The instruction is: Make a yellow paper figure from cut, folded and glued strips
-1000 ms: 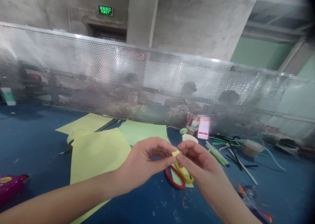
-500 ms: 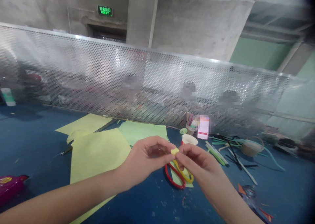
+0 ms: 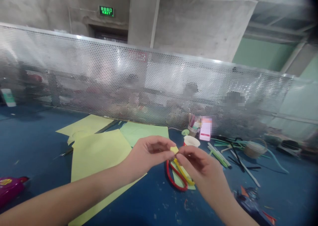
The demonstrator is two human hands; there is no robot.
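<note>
A small yellow piece of paper is pinched between the fingertips of both hands, above the table. My left hand comes in from the left and grips its left side. From the right, my right hand has thumb and forefinger closed on the other edge. Below them lies a pair of scissors with one red and one yellow handle loop; its blades are hidden behind the hands. Under the scissors shows a light green scrap of paper. Large yellow paper lies beneath my left forearm.
Behind are green paper, a white-rimmed cup, a lit phone and a perforated metal screen. Pipe cleaners and a small bucket lie right. A purple tool sits at the left edge.
Both hands have shifted slightly; the yellow piece has moved a little left and up and looks turned. The right fingers have changed their hold, and the scissors stay put.
</note>
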